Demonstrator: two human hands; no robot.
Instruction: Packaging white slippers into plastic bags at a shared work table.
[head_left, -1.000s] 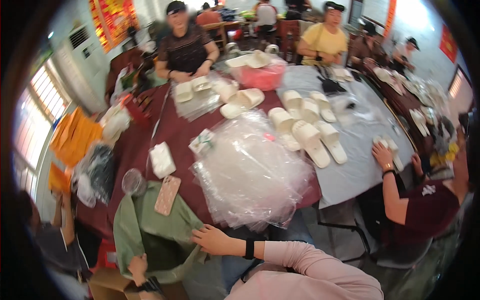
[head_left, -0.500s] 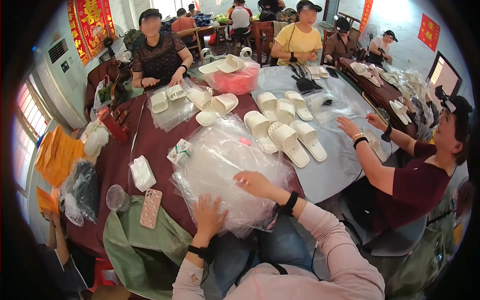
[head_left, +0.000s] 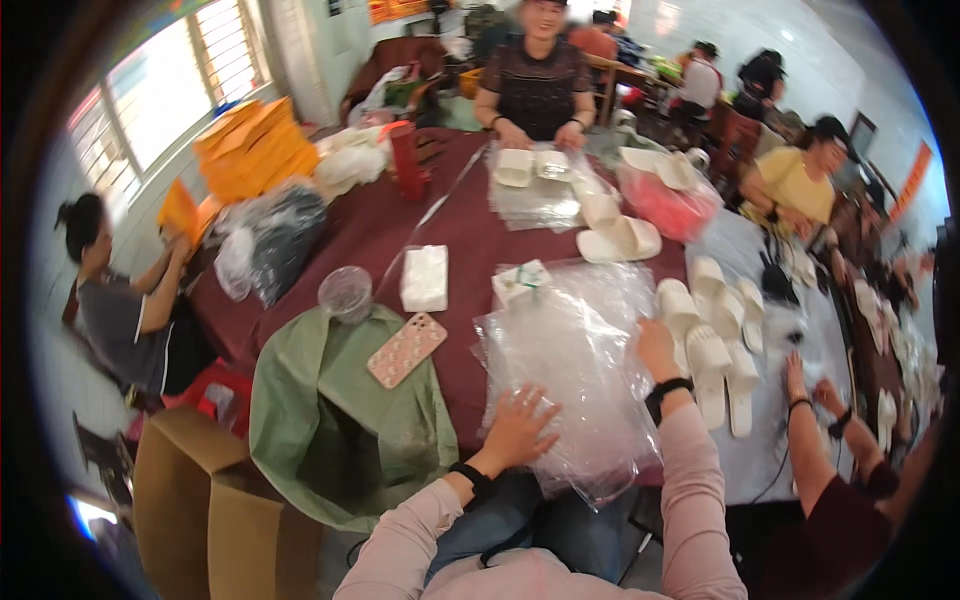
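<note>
A stack of clear plastic bags (head_left: 575,340) lies in front of me on the dark red tablecloth. My left hand (head_left: 520,428) rests flat on its near left part, fingers spread, holding nothing. At the stack's right edge is my right hand (head_left: 657,350), beside several cream slippers (head_left: 708,352); its fingers are blurred and partly turned away. A small white and green box (head_left: 520,281) sits at the far left corner of the bags.
Left of the bags are a pink patterned phone (head_left: 407,350), a white tissue pack (head_left: 425,278), a clear plastic tub (head_left: 346,292) and an open green sack (head_left: 350,440). Co-workers sit around the table. Orange packets (head_left: 255,150) are piled at the far left.
My view has swung left, bringing a cardboard box and a co-worker at the left into fuller sight. My right hand has moved from over the bags to their right edge. The left stays on them.
</note>
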